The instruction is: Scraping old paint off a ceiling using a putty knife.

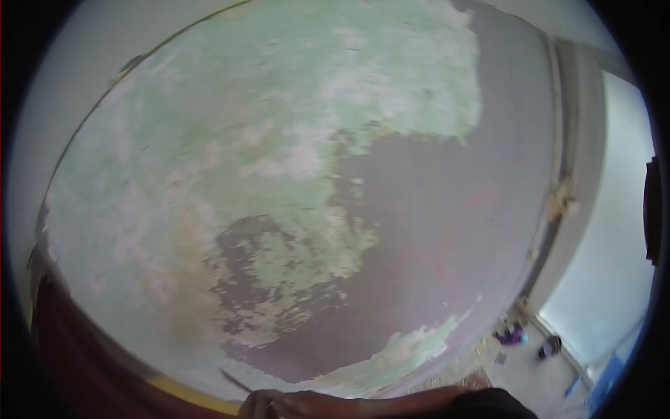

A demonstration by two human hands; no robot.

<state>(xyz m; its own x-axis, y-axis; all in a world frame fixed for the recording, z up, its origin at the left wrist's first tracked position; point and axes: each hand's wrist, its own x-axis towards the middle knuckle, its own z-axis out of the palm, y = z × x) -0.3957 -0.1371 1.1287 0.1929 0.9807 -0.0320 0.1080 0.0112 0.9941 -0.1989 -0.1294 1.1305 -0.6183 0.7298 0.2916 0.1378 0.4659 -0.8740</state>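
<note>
My right hand [269, 403] is at the lower edge, its forearm coming in from the right out of a dark sleeve. The fingers are closed round a scraper [236, 380], whose thin blade points up and left, close to the wall. The handle is hidden in the hand. Most of the view is a wall with patchy pale green paint [279, 91] and a bare grey-purple area [433, 202] at the right and lower middle. Ragged green flakes edge the bare area. My left hand is out of view.
A white panel [593, 230] in a frame stands at the right. Below it, the floor [534, 380] has scattered flakes, a purple item [513, 336], a dark container [550, 347] and something blue [614, 384]. A dark red surface [77, 356] and a yellow strip [192, 396] lie lower left.
</note>
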